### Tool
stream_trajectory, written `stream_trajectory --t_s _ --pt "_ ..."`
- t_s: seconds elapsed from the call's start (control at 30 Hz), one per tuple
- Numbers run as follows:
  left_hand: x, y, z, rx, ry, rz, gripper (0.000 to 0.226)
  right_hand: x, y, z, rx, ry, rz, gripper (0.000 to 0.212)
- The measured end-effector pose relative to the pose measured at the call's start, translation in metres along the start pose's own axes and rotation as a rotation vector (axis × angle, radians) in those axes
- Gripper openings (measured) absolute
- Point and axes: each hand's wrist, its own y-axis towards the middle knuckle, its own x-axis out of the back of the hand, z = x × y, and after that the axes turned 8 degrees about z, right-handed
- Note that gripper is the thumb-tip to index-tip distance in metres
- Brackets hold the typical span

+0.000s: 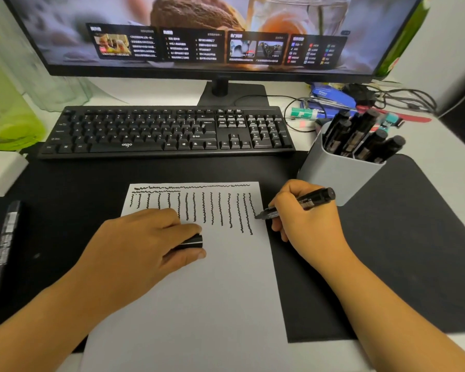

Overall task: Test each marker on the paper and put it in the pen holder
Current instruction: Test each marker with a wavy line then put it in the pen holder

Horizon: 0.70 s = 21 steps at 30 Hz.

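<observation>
Soft, even indoor light; the paper point(199, 291) reads dull grey, hand shadows faint. Monitor point(212, 33) glows bright — its screen content is smeared and unreadable. Wide-angle bowing at the edges — the monitor frame leans outward. Left edge and far desk clutter out of focus.

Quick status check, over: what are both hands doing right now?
Right hand holds marker, tip at paper by the last squiggle. Left hand grips cap, resting on paper. Pen holder nearby, path clear.
</observation>
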Motion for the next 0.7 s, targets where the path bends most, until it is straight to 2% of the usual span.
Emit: stream_trajectory --t_s 0.7 --pt "-0.0014 0.0008 0.0022 -0.026 -0.024 0.000 0.056 0.0004 -0.0051 0.0024 0.041 -0.015 0.047 0.030"
